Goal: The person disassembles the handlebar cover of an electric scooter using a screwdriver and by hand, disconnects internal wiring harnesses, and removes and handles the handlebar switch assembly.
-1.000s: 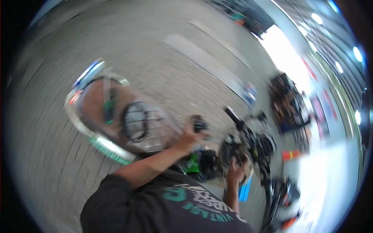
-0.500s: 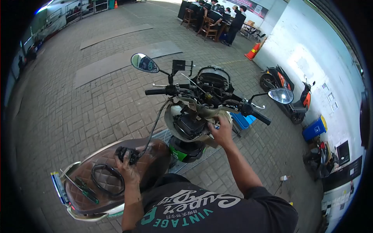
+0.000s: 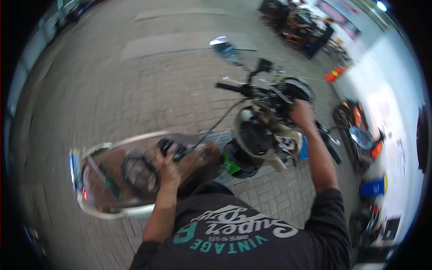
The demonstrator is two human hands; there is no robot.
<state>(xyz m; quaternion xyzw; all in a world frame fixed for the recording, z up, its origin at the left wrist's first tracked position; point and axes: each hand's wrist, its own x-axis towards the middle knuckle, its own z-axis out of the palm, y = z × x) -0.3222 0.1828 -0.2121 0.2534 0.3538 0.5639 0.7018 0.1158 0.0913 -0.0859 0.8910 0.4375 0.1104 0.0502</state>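
Observation:
My left hand (image 3: pixel 167 167) is closed on a black part on a cable (image 3: pixel 174 149), held over the brown quilted seat (image 3: pixel 202 155) of a scooter. From that part the black cable (image 3: pixel 220 120) runs up to the handlebar. My right hand (image 3: pixel 303 113) has its fingers curled down into the opened handlebar area, just behind the round headlight unit (image 3: pixel 294 87). Blur hides what its fingertips touch. Below it, the cream front panel (image 3: pixel 245 130) stands open around dark inner parts.
On the seat lie a black ring-shaped loop (image 3: pixel 140 173) and a green-handled screwdriver (image 3: pixel 110 185). Mirrors (image 3: pixel 226 49) stick out from the handlebar. At right are a parked orange scooter (image 3: pixel 357 114), a blue bin (image 3: pixel 373 186) and an orange cone (image 3: pixel 334 74). People sit at a table behind.
My right hand has moved up from the cream front panel to the middle of the handlebar. My left hand still holds the black part. The view has swung left and blurred.

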